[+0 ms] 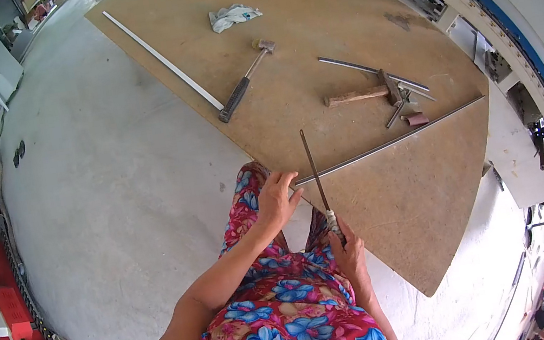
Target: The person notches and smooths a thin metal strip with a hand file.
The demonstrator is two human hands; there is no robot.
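My right hand (349, 252) is wrapped around the pale handle of a long thin file (315, 172). The file's dark blade points away from me and crosses above a narrow metal bar (392, 143). That bar lies along the brown board, its near end at the board's edge. There, my left hand (278, 201) holds the bar's end between fingers and thumb.
On the brown board (380, 224) lie a wooden-handled hammer (356, 95), short metal bars (370, 70), a reddish-brown roll (415, 119), a black-gripped hammer (245, 81), a white strip (162, 60) and a crumpled plastic bag (233, 16). Large machinery (512, 25) stands at right.
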